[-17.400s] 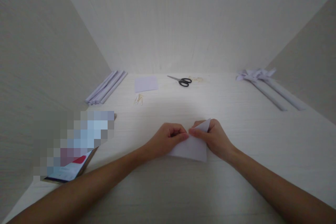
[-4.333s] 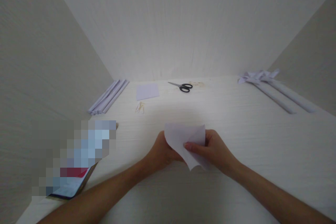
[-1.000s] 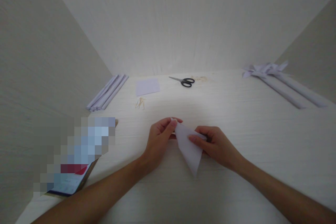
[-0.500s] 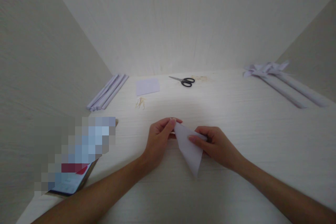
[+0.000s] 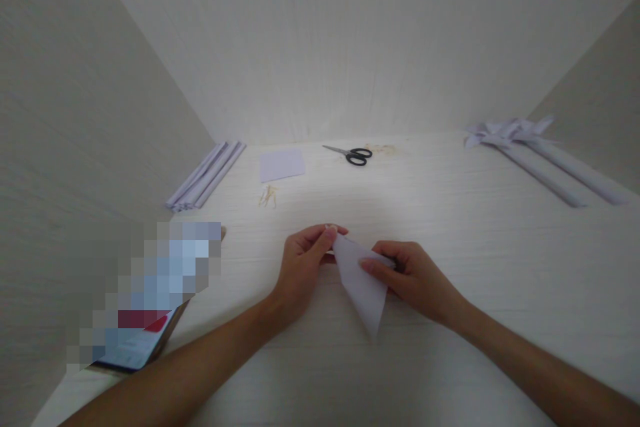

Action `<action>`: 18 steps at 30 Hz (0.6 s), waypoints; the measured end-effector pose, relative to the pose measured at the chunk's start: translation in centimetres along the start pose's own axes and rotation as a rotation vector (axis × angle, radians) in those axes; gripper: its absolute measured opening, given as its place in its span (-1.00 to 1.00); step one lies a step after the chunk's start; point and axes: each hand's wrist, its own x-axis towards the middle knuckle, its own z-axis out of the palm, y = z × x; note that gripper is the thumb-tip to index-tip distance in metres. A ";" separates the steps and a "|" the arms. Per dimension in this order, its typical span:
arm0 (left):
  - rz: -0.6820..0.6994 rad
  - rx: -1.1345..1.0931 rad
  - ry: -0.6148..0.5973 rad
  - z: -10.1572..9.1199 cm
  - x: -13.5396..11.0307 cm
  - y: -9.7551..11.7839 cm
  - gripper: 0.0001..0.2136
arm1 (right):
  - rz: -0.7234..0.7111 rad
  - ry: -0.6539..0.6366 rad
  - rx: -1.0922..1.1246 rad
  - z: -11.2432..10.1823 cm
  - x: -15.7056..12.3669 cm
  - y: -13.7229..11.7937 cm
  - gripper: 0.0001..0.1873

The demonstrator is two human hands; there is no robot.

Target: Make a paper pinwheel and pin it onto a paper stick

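Observation:
A folded white paper (image 5: 363,283) is held between my two hands, its sharp corner pointing down toward me. My left hand (image 5: 307,267) pinches the paper's upper left corner between thumb and fingers. On the other side, my right hand (image 5: 405,273) grips the right edge, the thumb lying on the front face and the fingers tucked behind it. The back of the paper is hidden from view.
Black-handled scissors (image 5: 356,155) lie at the back, left of which are a flat white paper sheet (image 5: 281,165) and small yellowish strips (image 5: 268,196). Rolled paper sticks (image 5: 206,177) rest at left, paper pinwheels on sticks (image 5: 540,160) at right. A phone (image 5: 133,350), partly blurred out, leans near my left forearm.

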 end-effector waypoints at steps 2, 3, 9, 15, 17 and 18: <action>-0.004 -0.001 -0.001 0.0 0.0 0.1 -0.84 | 0.000 -0.002 0.013 0.0 0.0 0.0 -0.68; -0.006 -0.003 -0.003 0.0 0.0 0.1 -0.84 | 0.001 -0.003 0.018 0.0 0.0 0.0 -0.68; -0.020 -0.026 -0.003 0.0 0.0 0.2 -0.85 | -0.002 -0.010 0.007 -0.1 -0.1 -0.2 -0.69; -0.029 -0.024 0.008 0.0 0.0 0.2 -0.85 | -0.013 -0.004 -0.002 0.0 0.0 0.0 -0.69; -0.034 -0.028 0.012 0.0 0.0 0.2 -0.84 | -0.018 -0.001 -0.007 0.0 0.0 0.0 -0.68; -0.035 -0.031 0.016 0.0 0.0 0.2 -0.84 | -0.020 -0.002 -0.009 0.0 0.0 0.0 -0.68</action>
